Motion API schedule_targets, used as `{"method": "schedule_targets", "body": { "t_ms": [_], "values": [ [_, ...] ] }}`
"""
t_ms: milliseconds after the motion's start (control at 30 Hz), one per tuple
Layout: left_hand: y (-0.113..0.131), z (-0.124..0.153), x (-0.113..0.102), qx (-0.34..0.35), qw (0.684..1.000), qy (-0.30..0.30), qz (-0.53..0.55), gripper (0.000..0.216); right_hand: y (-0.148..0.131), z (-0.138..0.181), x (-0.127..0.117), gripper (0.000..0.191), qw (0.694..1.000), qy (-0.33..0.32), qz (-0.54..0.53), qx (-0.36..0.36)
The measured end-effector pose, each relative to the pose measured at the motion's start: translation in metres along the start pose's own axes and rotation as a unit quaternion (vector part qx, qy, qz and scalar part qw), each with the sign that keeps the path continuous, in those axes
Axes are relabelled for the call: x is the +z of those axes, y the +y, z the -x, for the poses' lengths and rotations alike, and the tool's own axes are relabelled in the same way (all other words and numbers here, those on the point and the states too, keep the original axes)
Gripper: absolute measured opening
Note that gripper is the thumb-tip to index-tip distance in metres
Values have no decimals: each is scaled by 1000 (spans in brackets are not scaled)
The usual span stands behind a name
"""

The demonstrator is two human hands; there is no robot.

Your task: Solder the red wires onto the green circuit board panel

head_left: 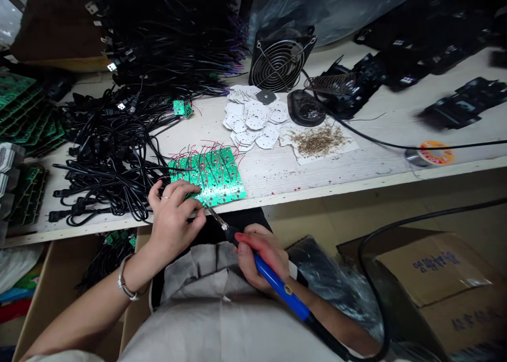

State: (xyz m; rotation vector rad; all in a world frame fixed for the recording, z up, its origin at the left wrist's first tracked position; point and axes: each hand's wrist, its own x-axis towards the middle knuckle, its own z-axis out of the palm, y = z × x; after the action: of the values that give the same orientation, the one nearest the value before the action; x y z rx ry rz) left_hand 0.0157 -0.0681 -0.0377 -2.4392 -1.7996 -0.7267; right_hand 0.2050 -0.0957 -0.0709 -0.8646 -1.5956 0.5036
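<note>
A blue-handled soldering iron [280,289] is gripped in my right hand [271,253], its metal tip pointing up and left to the near edge of a green circuit board panel [227,179]. Thin red and black wires stand up from the panel's far part. My left hand [172,219] bends over the panel's near left corner, fingers curled and thumb close to the index finger near the iron's tip. Whatever is pinched there is too small to make out. Black cables [119,187] lie in a heap just left of this hand.
White hexagonal plates [255,116] lie behind the panel, near a fan [281,61]. To the right are brown crumbs on paper [320,140], a coiled iron holder [330,84] and a solder spool [435,153]. Cardboard boxes [435,267] sit below the bench.
</note>
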Motion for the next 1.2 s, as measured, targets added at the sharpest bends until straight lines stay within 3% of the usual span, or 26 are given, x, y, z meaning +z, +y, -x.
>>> {"method": "schedule_targets", "body": {
  "t_ms": [533, 667, 800, 1200],
  "values": [
    [0, 1, 0, 12, 1000, -2, -5, 12, -1, 4, 1, 29, 1000, 8, -15, 16],
    [0, 1, 0, 11, 1000, -1, -1, 12, 1, 9, -4, 28, 997, 15, -38, 66],
    [1, 1, 0, 4, 1000, 2, 5, 12, 11, 16, -5, 28, 989, 50, -87, 107],
    [0, 1, -1, 5, 1000, -3, 4, 12, 30, 9, 2, 25, 980, 129, -117, 95]
  ]
}}
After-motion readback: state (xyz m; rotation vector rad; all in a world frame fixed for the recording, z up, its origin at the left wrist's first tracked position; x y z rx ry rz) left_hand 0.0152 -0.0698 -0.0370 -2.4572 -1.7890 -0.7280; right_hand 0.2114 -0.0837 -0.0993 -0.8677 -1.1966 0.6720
